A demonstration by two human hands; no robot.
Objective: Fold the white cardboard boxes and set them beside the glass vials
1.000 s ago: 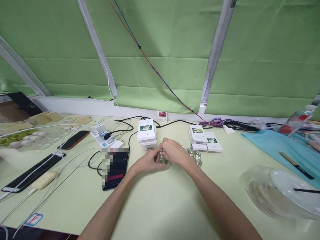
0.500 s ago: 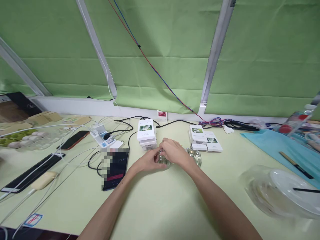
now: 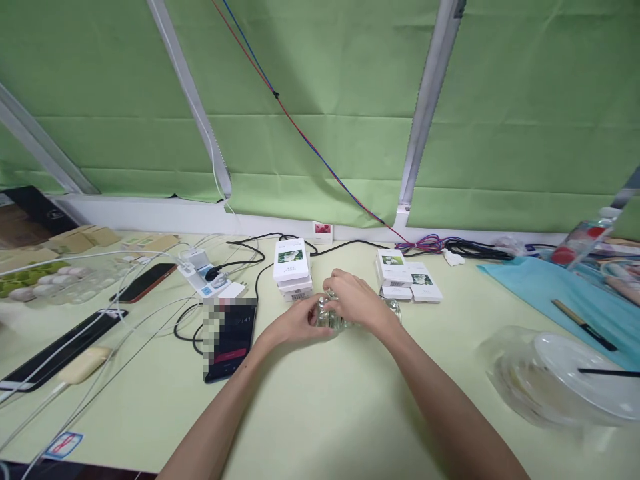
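My left hand point(image 3: 295, 323) and my right hand point(image 3: 357, 301) meet at the middle of the pale green table point(image 3: 320, 407). Both close round a small clear glass bottle point(image 3: 326, 317) that stands on the table between them. The right hand's fingers curl over the bottle's top; the left hand grips its side. More clear glass bottles point(image 3: 394, 309) stand just behind my right hand, partly hidden by it. A stack of white boxes with a flower picture point(image 3: 291, 267) lies just beyond the hands.
A second group of white boxes point(image 3: 407, 280) lies to the right. A dark phone point(image 3: 231, 337) lies left of my hands among cables and a power strip point(image 3: 207, 283). A clear plastic container with a lid point(image 3: 560, 380) sits at right, a blue cloth point(image 3: 560, 293) behind it.
My right hand has shifted a little to the right over the bottle's top. The view has tilted slightly. The left hand stays on the bottle.
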